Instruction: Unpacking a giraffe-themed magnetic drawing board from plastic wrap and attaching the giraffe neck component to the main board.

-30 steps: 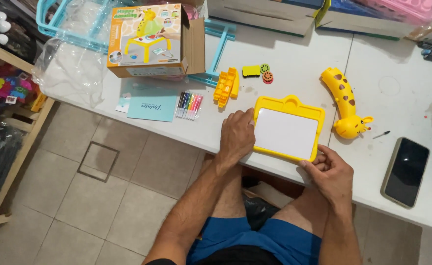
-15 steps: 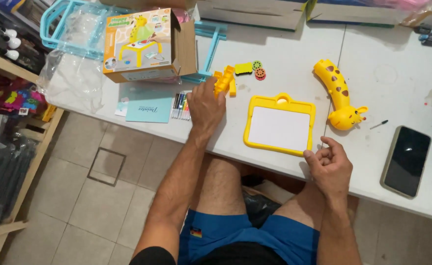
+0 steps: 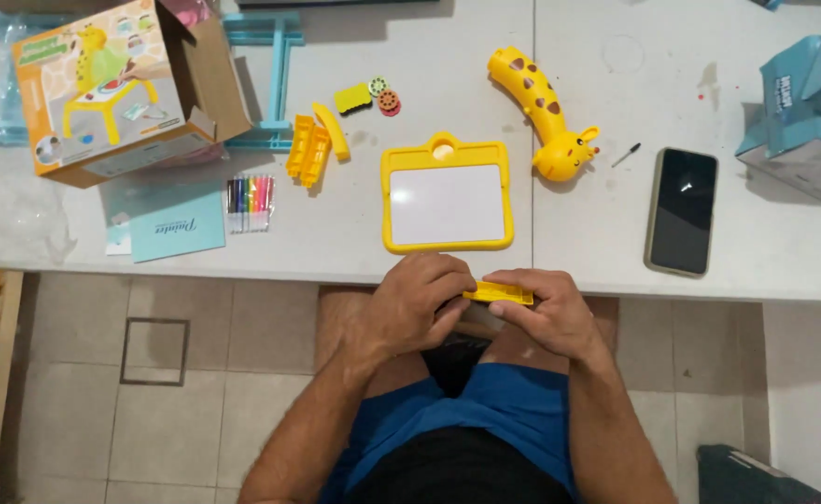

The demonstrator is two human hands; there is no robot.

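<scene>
**Yellow bar held in both hands below the table edge**

Where the two hands meet, just off the near edge of the table [image 3: 196, 266], a slim yellow bar [image 3: 499, 293] is gripped at both ends. Its long axis is laid left to right, parallel to that edge. The left hand [image 3: 420, 303] is closed over the bar's left end, fingers curled on top; the right hand [image 3: 546, 313] is clamped on the right end, thumb along the front. Both forearms are angled inward from the lap, wrists low. Directly beyond the grip, on the table, a yellow board [image 3: 447, 196] is laid flat, close to the near edge. Further off are seen yellow legs [image 3: 309, 149] and markers [image 3: 249, 203] to the left, a giraffe piece [image 3: 541, 112] and a phone [image 3: 681, 211] to the right, and a box [image 3: 116, 89] at the far left corner.
</scene>
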